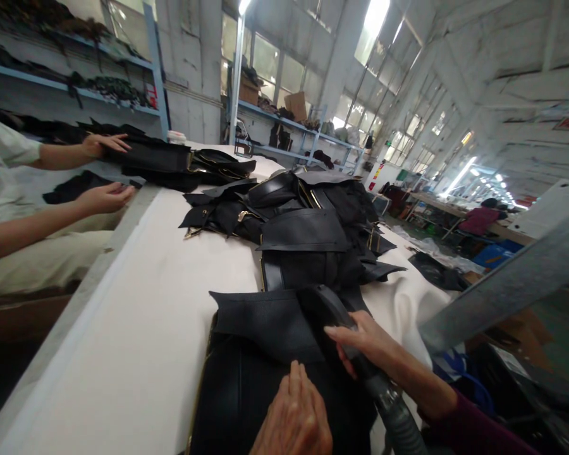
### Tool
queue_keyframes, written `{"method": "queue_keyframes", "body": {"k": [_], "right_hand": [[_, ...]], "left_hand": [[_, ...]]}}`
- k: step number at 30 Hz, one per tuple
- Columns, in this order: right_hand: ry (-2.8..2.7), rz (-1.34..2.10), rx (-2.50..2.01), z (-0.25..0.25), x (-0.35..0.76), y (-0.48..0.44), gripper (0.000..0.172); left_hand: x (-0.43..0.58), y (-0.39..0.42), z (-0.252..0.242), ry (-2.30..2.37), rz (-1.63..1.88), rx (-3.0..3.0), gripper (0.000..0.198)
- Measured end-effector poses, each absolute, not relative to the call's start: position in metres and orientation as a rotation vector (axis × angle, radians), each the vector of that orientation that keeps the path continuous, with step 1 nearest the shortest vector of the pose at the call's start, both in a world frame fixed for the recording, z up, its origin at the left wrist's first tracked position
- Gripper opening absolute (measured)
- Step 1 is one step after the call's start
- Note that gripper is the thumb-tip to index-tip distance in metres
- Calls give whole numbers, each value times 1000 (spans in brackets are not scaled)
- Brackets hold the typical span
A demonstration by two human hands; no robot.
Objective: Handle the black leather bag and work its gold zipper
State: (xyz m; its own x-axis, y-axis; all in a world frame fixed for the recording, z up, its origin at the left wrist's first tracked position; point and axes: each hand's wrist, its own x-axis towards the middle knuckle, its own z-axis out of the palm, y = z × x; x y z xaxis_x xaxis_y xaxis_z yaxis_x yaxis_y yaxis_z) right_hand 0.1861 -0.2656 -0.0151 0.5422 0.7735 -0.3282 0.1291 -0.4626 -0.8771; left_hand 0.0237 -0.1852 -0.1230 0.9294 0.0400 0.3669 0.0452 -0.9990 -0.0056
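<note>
My left hand [294, 414] lies flat, fingers together, pressing on a black leather bag piece [260, 354] at the near edge of the white table [137, 316]. My right hand [367, 344] is wrapped round a black nozzle [329, 309] on a grey ribbed hose [398, 420], its tip resting on the same piece. A heap of black leather pieces [303, 227] with gold zips lies just beyond.
At the far left a co-worker's two hands [105, 170] rest on a stack of black pieces [161, 161]. Blue shelving [284, 129] stands behind the table. A grey metal beam [512, 278] crosses at the right. More workbenches run along the right aisle.
</note>
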Motion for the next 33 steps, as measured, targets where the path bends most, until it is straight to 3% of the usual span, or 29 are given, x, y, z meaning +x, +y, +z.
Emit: {"method": "queue_keyframes", "body": {"k": [16,23,28,31,33], "right_hand": [[-727,751,-1918,33,184,-291,40],[-721,803,-1969,24,171,-302,41],[-726,847,-1964,13,159,-307,44],[-729,874,-1949,11,154,-317,44],[-775,885,-1957,12,151,-326,44]], "left_hand": [[22,-173,-98,121,-273,-3184,39],[25,-173,-104,119,-248,-3231,41],[15,-171,-75,103,-158,-3274,42],[11,-170,-56,153,-220,-3320,36],[9,-169,-52,148,-448,-3414,28]]}}
